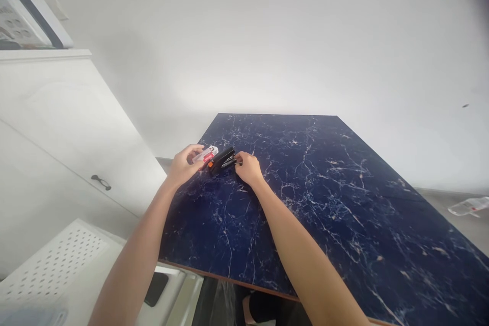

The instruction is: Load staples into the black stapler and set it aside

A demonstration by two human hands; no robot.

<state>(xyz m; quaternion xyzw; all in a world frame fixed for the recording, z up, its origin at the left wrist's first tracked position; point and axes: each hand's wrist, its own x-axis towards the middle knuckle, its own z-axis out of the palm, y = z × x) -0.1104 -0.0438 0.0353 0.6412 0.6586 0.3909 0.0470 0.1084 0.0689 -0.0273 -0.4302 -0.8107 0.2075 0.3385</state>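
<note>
My left hand (184, 165) is closed around a small red and white box (208, 154) near the far left side of the table. Right beside the box lies a black stapler (223, 159) with an orange patch at its left end. My right hand (249, 167) is at the stapler's right end, thumb and fingers pinched on it. The fingertips partly hide that end, where a thin metallic part shows.
The dark blue marble-patterned table (305, 178) stands near a white wall. A white cabinet (69, 127) with a dark handle rises at left. Below it are a perforated white panel (57, 260) and a dark phone-like object (156, 289). Clear plastic packaging (468, 206) lies beyond the right edge.
</note>
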